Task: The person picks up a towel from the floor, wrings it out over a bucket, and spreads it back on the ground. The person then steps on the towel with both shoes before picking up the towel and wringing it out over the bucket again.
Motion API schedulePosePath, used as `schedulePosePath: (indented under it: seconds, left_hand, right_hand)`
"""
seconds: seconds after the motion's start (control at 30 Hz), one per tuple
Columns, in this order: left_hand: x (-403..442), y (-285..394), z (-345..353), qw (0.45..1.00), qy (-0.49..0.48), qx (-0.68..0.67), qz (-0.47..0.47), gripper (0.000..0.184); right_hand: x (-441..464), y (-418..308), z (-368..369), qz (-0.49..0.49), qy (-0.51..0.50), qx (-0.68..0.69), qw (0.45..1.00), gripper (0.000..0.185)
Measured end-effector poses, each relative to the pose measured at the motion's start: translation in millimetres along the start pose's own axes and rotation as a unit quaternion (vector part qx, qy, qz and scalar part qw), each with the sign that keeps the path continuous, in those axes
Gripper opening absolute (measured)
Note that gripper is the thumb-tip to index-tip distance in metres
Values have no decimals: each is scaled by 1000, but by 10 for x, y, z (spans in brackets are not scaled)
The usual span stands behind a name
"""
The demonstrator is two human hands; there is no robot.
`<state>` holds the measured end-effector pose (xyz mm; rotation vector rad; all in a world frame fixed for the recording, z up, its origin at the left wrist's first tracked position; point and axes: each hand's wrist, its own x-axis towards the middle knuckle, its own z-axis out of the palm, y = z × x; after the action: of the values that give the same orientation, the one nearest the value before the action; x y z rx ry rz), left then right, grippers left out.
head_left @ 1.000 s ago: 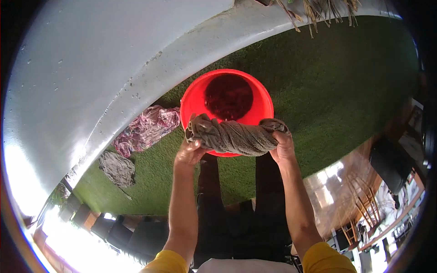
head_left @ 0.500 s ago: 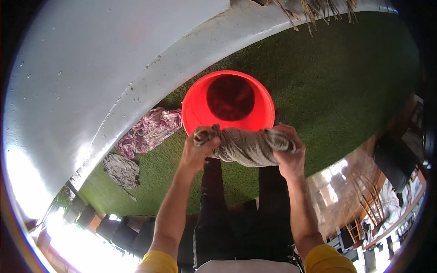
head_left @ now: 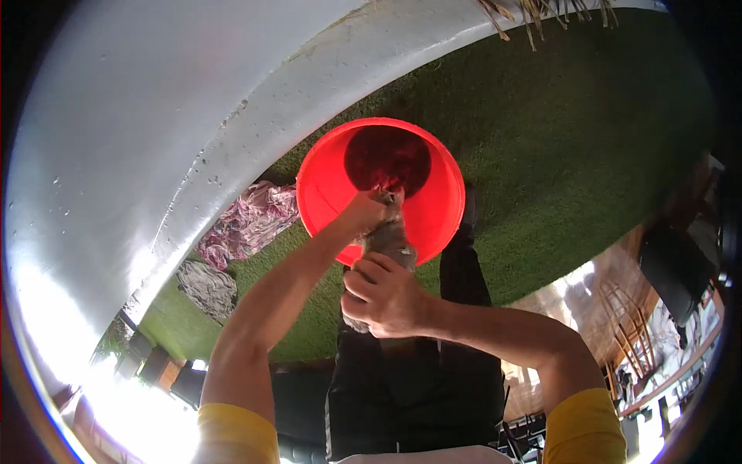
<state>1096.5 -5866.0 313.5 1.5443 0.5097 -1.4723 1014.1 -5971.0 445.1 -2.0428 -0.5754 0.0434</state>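
Note:
A twisted grey-brown cloth (head_left: 392,241) stretches between my two fists, its far end over a red bucket (head_left: 309,174). My left hand (head_left: 369,213) grips the far end, inside the bucket's outline. Closer to my body, my right hand (head_left: 386,298) is wrapped round the near end, in front of my dark trousers. Dark liquid (head_left: 386,158) lies at the bottom of the bucket, its surface disturbed just beyond the cloth's far end.
Left of the bucket, a pink and white patterned cloth (head_left: 251,224) and a crumpled grey cloth (head_left: 207,288) lie on green artificial turf (head_left: 572,155). A pale curved wall (head_left: 178,116) runs along the left. Dark chairs (head_left: 680,271) stand at the right.
The cloth has turned from lying crosswise to pointing away from me. My left hand moved forward over the bucket, and my right hand came inward and nearer my body.

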Motion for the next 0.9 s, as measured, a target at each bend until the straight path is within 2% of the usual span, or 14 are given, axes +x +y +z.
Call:
schedulePosePath:
  seconds: [0.07,0.17,0.27,0.33,0.37,0.47,0.57,0.6,0.67,0.7,0.8,0.83,0.87,0.9]
  left_hand:
    - [101,-3,-26,989,-17,144,36,23]
    - [367,-78,109,934,48,338,102,31]
    - [454,50,309,906,87,399,116,35]
    - [672,-75,257,909,143,378,106,35]
    - [790,-154,268,909,170,365,105,35]
    - [509,-109,223,918,263,229,190,36]
    - [386,-293,56,918,356,110,137,31]
    - [308,-337,24,913,386,52,126,29]
    - [210,-491,-64,903,366,-153,165,25]
    - [94,-464,-24,886,378,-182,198,26]
    - [-343,-233,106,842,397,-221,292,28]
    - [-451,-181,168,836,396,-203,321,30]
    - [-553,-131,229,828,395,-186,352,31]
    - [-703,-73,285,833,412,-152,338,32]
  right_hand:
    - [-18,90,189,8,-25,10,1000,19]
    - [-50,219,438,20,-46,-30,998,18]
    - [-153,483,959,30,-15,-84,996,21]
    - [-260,629,1305,75,-30,-109,991,22]
    - [-302,674,1332,63,-36,-166,983,23]
    - [-474,663,1074,33,-103,-92,990,26]
    - [-596,529,595,57,-74,-81,992,24]
    - [-586,450,438,107,-30,-65,992,23]
    - [-584,314,189,205,60,-37,976,23]
    - [-612,259,171,259,58,15,964,23]
    - [-834,267,323,249,55,121,959,22]
    - [-899,258,474,347,186,245,886,26]
    - [-992,291,588,412,253,319,815,30]
    - [-1024,298,633,469,314,388,729,34]
